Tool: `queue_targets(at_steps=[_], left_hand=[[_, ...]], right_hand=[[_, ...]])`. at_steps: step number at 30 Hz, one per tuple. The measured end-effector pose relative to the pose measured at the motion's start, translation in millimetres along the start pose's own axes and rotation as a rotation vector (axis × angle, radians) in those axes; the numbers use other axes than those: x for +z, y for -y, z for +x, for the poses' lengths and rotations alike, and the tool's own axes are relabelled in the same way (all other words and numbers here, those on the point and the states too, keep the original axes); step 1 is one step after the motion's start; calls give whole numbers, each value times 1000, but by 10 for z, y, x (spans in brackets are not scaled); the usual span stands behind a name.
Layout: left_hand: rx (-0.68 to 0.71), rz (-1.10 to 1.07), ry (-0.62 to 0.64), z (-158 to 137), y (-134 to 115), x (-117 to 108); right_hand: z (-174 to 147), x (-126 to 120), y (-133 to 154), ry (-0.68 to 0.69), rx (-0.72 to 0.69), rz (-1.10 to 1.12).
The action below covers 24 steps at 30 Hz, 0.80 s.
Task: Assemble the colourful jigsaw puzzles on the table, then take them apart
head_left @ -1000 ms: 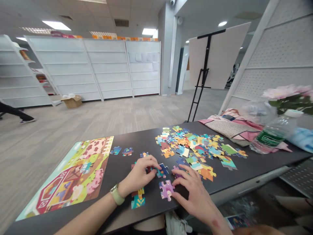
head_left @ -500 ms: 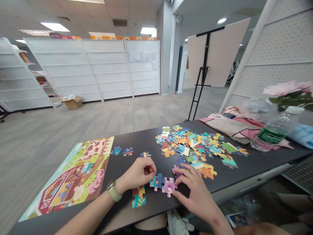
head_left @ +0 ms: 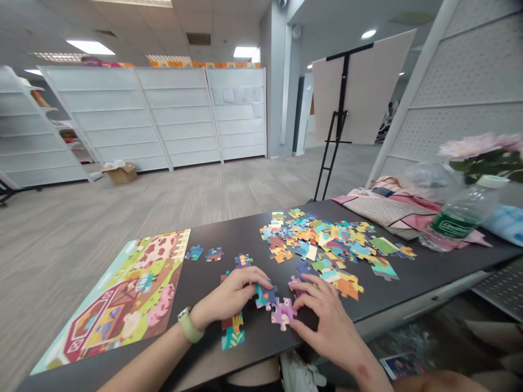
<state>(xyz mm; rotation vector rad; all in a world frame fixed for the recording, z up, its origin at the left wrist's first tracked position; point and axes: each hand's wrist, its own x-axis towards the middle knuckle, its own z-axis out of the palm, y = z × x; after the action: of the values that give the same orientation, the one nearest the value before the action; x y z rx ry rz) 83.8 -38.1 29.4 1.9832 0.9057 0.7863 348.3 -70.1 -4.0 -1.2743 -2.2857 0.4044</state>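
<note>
My left hand (head_left: pixel 232 294) pinches a blue puzzle piece (head_left: pixel 265 297), which is tilted against the upper left of a pink puzzle piece (head_left: pixel 283 314) on the dark table. Thumb and index finger of my right hand (head_left: pixel 321 313) grip the pink piece at its right side. A purple piece (head_left: pixel 293 284) lies partly hidden under the other right fingers. Beside and partly beneath my left hand runs a column of joined pieces, with a teal piece with a yellow plant (head_left: pixel 232 338) at its near end. Farther up lies a small multicoloured piece (head_left: pixel 244 261).
A heap of loose puzzle pieces (head_left: pixel 327 239) spreads over the table's far middle. At left lies a farm picture sheet (head_left: pixel 134 294), with two pieces beside it. A water bottle (head_left: pixel 453 223), pink cloth (head_left: pixel 392 209) and flowers (head_left: pixel 478 149) stand at right.
My left hand has moved slightly right and down over the blue piece, which has turned and shifted right relative to the pink piece. My right hand has hardly moved.
</note>
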Motion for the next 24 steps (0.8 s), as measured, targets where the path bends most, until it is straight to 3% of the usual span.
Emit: queue_targets(at_steps=[10, 18, 24], left_hand=[[-270, 47, 125, -84, -11, -22], [-261, 250, 193, -61, -98, -51], [-132, 533, 204, -72, -143, -73]], right_hand=[[9, -2, 4, 2, -9, -11], [-1, -13, 22, 4, 1, -11], [14, -29, 44, 2, -5, -17]])
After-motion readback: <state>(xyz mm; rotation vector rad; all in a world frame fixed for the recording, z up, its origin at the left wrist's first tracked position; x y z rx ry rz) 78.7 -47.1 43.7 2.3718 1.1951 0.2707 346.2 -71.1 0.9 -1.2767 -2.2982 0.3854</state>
